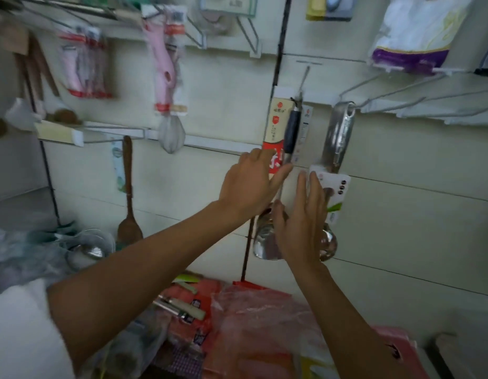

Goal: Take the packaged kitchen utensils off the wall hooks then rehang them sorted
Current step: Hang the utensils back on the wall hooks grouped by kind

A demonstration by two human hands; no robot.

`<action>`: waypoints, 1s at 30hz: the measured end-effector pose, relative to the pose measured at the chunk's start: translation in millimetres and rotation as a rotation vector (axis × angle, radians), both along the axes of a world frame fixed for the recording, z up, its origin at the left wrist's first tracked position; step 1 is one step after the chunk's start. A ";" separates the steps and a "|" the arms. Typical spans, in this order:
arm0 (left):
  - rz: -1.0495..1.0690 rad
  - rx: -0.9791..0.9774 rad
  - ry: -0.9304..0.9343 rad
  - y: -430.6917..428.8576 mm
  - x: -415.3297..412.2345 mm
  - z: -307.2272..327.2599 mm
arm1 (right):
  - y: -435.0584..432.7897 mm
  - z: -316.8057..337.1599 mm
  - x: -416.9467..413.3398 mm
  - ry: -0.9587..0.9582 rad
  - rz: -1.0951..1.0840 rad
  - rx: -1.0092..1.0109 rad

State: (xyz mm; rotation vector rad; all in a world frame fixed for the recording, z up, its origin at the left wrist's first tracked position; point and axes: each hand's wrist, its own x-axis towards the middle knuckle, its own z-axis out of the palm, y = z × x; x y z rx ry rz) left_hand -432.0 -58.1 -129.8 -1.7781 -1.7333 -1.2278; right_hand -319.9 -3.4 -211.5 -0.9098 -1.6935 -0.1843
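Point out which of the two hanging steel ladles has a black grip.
The left ladle, backed by a red-and-cream card, touched by the left hand. The right ladle has a bare steel handle and a white-green label.

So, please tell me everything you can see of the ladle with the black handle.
The ladle hangs upright from a wire hook on the wall. Black grip, thin shiny steel shaft, round steel bowl at the bottom; a cream and red card lies behind the handle. The left hand touches card and shaft; the open right hand partly covers the bowl.
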 end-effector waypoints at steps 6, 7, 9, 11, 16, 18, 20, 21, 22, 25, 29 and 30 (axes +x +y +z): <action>0.341 -0.044 0.244 -93.9 -107.2 1.6 | -54.6 33.5 -67.3 -0.201 0.017 0.060; 0.385 -0.043 0.258 -112.0 -125.1 0.6 | -65.8 39.0 -82.3 -0.220 0.032 0.072; 0.465 -0.029 0.275 -150.9 -161.5 -1.7 | -90.6 48.7 -113.1 -0.248 0.076 0.113; 0.538 -0.028 0.265 -193.0 -200.1 -6.1 | -118.0 55.0 -146.8 -0.283 0.113 0.161; 0.712 -0.073 0.251 -307.8 -286.2 -17.5 | -199.1 59.8 -246.1 -0.318 0.276 0.239; 0.799 -0.088 0.257 -354.6 -314.4 -21.6 | -235.1 54.5 -290.5 -0.303 0.351 0.262; 0.865 -0.119 0.259 -397.9 -340.2 -28.0 | -272.4 44.3 -332.8 -0.282 0.421 0.283; 0.897 -0.131 0.260 -418.5 -352.3 -31.9 | -291.4 38.2 -352.7 -0.277 0.454 0.290; 0.931 -0.140 0.261 -439.1 -363.1 -36.7 | -310.7 31.5 -371.1 -0.276 0.492 0.292; 1.025 -0.168 0.275 -499.8 -392.4 -52.7 | -369.7 9.2 -422.3 -0.295 0.621 0.278; 1.143 -0.229 0.262 -572.7 -424.3 -77.9 | -440.0 -23.4 -477.5 -0.323 0.755 0.264; 1.171 -0.245 0.250 -588.9 -431.4 -84.7 | -455.4 -31.3 -490.2 -0.329 0.785 0.257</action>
